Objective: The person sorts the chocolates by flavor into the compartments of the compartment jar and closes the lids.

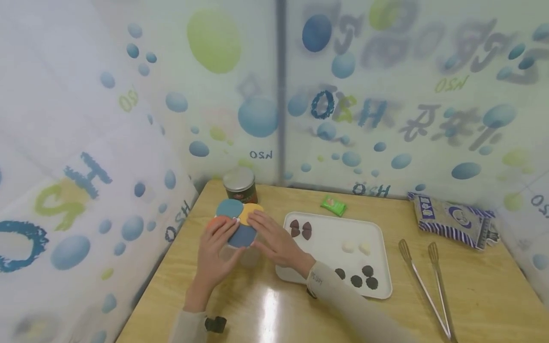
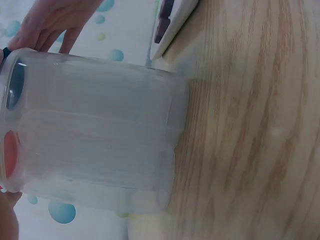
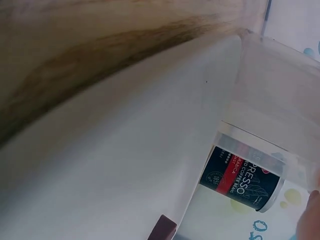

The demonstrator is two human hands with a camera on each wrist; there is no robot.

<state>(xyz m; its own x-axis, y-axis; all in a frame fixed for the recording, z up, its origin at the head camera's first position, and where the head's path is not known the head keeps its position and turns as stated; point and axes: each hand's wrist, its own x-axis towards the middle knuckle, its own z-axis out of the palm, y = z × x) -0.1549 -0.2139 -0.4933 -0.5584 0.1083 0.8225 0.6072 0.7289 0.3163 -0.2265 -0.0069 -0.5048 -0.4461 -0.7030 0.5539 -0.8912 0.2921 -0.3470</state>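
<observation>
A clear plastic storage container (image 2: pixel 100 125) stands upright on the table. Its round lid (image 1: pixel 245 234) is split into blue, teal, yellow and orange sections. My left hand (image 1: pixel 216 252) grips the lid from the left, fingers over the orange section and thumb at the near edge. From the right, my right hand (image 1: pixel 276 240) holds the rim, its fingertips on the yellow section. The container's body looks empty in the left wrist view. Just behind it is a dark coffee can (image 1: pixel 241 186) with a silver lid, its label readable in the right wrist view.
Right of the container lies a white tray (image 1: pixel 330 233) bearing dark brown pieces (image 1: pixel 306 230), pale pieces (image 1: pixel 364 248) and black round pieces (image 1: pixel 356 281). Behind it is a green packet (image 1: pixel 333 205). Metal tongs (image 1: pixel 442 290) and a blue-white bag (image 1: pixel 454 219) lie farther right.
</observation>
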